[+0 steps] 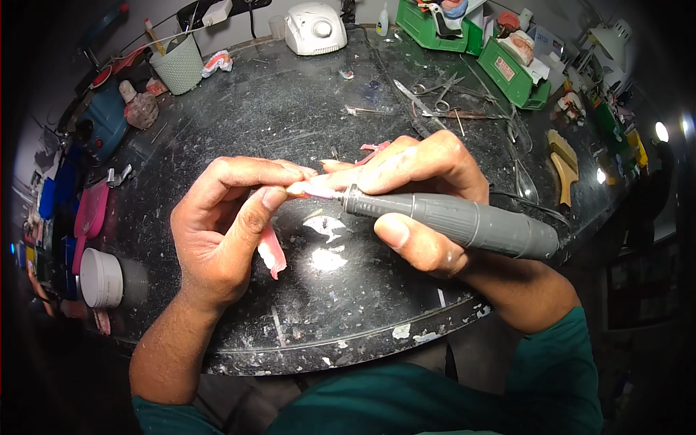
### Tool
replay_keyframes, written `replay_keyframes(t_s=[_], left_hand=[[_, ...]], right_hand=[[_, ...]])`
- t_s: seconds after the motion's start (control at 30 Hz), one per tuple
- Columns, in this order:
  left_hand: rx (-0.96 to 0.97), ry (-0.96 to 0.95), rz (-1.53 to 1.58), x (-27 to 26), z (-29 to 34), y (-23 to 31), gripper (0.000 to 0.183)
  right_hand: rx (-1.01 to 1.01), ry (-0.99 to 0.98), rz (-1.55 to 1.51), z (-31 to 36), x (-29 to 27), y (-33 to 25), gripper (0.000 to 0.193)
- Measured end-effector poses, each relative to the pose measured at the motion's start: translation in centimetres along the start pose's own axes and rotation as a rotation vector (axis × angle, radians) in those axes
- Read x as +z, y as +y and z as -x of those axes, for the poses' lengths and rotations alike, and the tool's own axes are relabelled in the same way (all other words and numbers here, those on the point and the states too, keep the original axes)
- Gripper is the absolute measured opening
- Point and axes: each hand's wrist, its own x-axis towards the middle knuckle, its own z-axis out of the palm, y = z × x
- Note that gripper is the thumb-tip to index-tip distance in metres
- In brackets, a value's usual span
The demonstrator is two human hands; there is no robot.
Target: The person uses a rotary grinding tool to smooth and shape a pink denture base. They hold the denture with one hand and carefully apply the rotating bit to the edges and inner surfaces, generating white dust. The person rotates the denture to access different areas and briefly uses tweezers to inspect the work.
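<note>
My left hand pinches a small denture piece in pink and tooth colours between thumb and fingertips. A pink-and-white strip shows below the left thumb; whether it belongs to the same piece I cannot tell. In my right hand lies a dark grey rotary handpiece, the thumb beneath it and the fingers over it. Its pale pinkish bit points left and meets or nearly meets the denture piece. Another pink bit shows behind the right fingers.
White flakes lie on the scratched black bench under my hands. Scissors and metal tools lie at the far right, near green bins and a brush. A white control box stands at the back, a white tub at left.
</note>
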Motion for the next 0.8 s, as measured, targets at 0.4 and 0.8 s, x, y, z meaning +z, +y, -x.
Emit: replay_keyframes(t_s=[0.4, 0.8], left_hand=[[0.065, 0.026, -0.075, -0.1, 0.0, -0.2, 0.013], [-0.029, 0.032, -0.047, 0.2, 0.1, 0.6, 0.012]], right_hand=[[0.005, 0.046, -0.009, -0.1, 0.6, -0.1, 0.032], [0.016, -0.17, 0.172, -0.5, -0.7, -0.9, 0.028]])
